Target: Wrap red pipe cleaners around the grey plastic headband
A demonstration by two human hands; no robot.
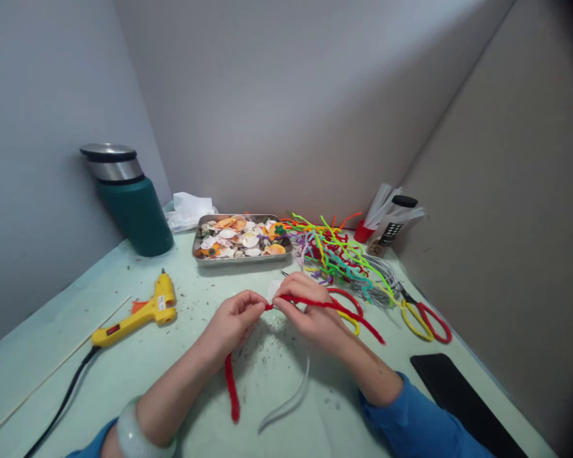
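A red pipe cleaner (353, 312) runs between my two hands above the middle of the table. My left hand (239, 318) pinches it near its middle, and one end hangs down below that hand. With thumb and fingers closed, my right hand (310, 312) grips it close beside the left fingertips; the other end sticks out to the right across the back of the hand. Under my hands a thin grey-white strip (291, 404) curves down over the table. Scissors with red and yellow handles (346, 302) lie partly hidden behind my right hand.
A yellow glue gun (146, 315) with a black cord lies left, near a thin stick (52, 375) and a green bottle (136, 210). Behind are a metal tray (243, 261) of shells and a pipe cleaner pile (344, 254). Rightward are more scissors (424, 318) and a black slab (463, 401).
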